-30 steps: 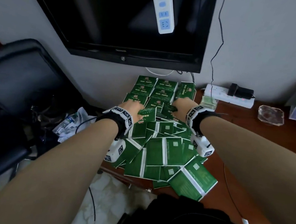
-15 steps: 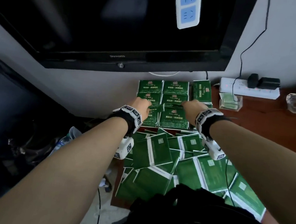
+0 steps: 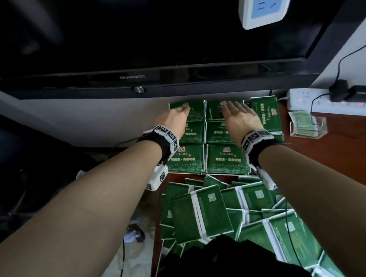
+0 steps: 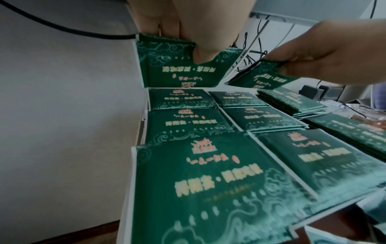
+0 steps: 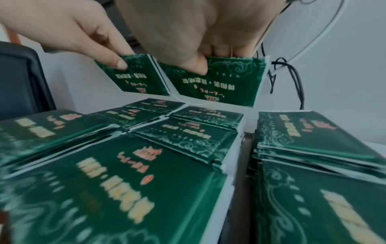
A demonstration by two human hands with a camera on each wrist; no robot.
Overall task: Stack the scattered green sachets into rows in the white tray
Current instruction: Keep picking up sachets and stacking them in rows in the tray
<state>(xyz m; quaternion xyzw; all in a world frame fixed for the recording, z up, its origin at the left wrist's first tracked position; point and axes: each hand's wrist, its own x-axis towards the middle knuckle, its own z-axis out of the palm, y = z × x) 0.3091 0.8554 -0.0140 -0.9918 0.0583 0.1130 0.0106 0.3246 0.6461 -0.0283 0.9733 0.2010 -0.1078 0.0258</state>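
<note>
A white tray [image 4: 128, 198] against the wall holds green sachets stacked in neat rows [image 3: 225, 158]. My left hand [image 3: 184, 110] pinches one green sachet [image 4: 173, 74], thumb on top, tilted over the far left cell. My right hand [image 3: 228, 108] pinches another sachet [image 5: 219, 85] the same way over the far middle cell. A further stack [image 5: 313, 140] lies at the tray's right side. Loose sachets [image 3: 203, 219] lie heaped on the brown desk nearer to me, under my forearms.
A black television [image 3: 120, 41] hangs low just above the tray. A white power strip [image 3: 330, 102] and a clear plastic holder [image 3: 307, 126] sit to the right on the desk. A black chair [image 3: 5, 164] stands at the left, and cables run behind the tray.
Both hands have moved from the tray's middle rows to its far row, each still carrying a sachet. The head camera has come closer to the tray.
</note>
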